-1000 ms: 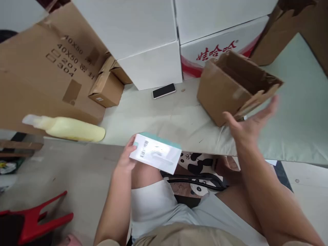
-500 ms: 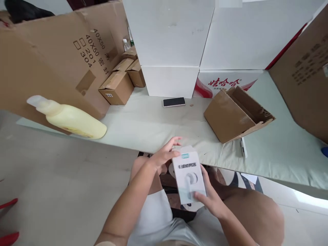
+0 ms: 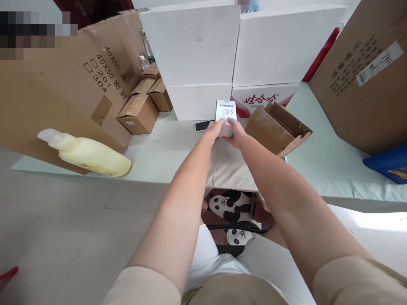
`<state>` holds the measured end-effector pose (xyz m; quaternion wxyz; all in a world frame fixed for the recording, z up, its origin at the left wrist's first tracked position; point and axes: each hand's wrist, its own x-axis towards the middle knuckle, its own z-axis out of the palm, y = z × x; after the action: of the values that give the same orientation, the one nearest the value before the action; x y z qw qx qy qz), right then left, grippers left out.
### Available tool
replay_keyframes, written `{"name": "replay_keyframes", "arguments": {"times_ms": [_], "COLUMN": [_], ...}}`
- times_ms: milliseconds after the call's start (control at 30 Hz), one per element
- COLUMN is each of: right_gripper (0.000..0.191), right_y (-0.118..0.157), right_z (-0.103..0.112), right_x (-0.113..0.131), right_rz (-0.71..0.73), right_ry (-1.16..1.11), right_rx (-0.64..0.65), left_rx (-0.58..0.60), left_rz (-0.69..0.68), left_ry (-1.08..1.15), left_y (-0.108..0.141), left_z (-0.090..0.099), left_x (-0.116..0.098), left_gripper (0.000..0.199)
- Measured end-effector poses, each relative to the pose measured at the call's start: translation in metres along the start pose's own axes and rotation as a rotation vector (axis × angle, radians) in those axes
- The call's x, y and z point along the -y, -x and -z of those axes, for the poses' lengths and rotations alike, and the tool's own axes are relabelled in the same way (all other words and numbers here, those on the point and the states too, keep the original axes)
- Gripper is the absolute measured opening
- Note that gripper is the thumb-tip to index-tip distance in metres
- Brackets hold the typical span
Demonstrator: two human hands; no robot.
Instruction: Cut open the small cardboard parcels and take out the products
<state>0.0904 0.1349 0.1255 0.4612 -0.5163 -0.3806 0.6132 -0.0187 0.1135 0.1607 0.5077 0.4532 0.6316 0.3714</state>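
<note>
A small white printed box [image 3: 226, 111] with a picture on its top is held between my two hands, over the far side of the cloth-covered table [image 3: 152, 156]. My left hand [image 3: 216, 128] grips its near left corner, thumb on top. From the right, my right hand [image 3: 235, 132] grips the near right corner, its thumb on top too. A dark-screened phone [image 3: 204, 126] lies just left of the box, partly behind my left hand. An open brown carton [image 3: 270, 129] stands tilted beside my right hand.
White boxes [image 3: 193, 51] are stacked at the back. Small brown cartons [image 3: 140, 114] stand at the left, near a tall cardboard panel [image 3: 76, 84]. A pale yellow pump bottle [image 3: 92, 154] lies at the table's left edge, and a blue container [image 3: 389, 165] at the right.
Both hands have moved forward from above my lap to the back of the table, carrying the white box. My left hand now grips it firmly. The view has shifted too.
</note>
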Motion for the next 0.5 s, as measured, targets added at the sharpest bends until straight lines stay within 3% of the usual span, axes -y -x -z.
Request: {"name": "replay_keyframes", "arguments": {"times_ms": [100, 200, 267, 333, 433, 500], "right_gripper": [0.058, 0.064, 0.07, 0.075, 0.067, 0.064], "right_y": [0.003, 0.041, 0.089, 0.153, 0.246, 0.279], "right_z": [0.002, 0.032, 0.07, 0.119, 0.19, 0.225], "right_x": [-0.001, -0.019, -0.04, -0.063, -0.088, -0.089], "right_rz": [0.007, 0.088, 0.177, 0.207, 0.207, 0.254], "right_ry": [-0.024, -0.057, -0.081, -0.033, 0.086, 0.01], "right_rx": [-0.004, 0.002, 0.039, 0.045, -0.202, -0.435], "left_rx": [-0.002, 0.123, 0.141, 0.111, 0.132, 0.133], "left_rz": [-0.021, -0.104, -0.181, -0.246, -0.289, -0.361], "left_ry": [0.015, 0.02, -0.09, -0.249, -0.464, -0.671], "left_y": [0.003, 0.016, 0.022, 0.025, 0.027, 0.03], "left_z": [0.0, 0.005, 0.01, 0.014, 0.007, -0.003], "left_x": [0.003, 0.034, 0.063, 0.093, 0.133, 0.152], "left_gripper": [0.055, 0.059, 0.066, 0.061, 0.064, 0.067]}}
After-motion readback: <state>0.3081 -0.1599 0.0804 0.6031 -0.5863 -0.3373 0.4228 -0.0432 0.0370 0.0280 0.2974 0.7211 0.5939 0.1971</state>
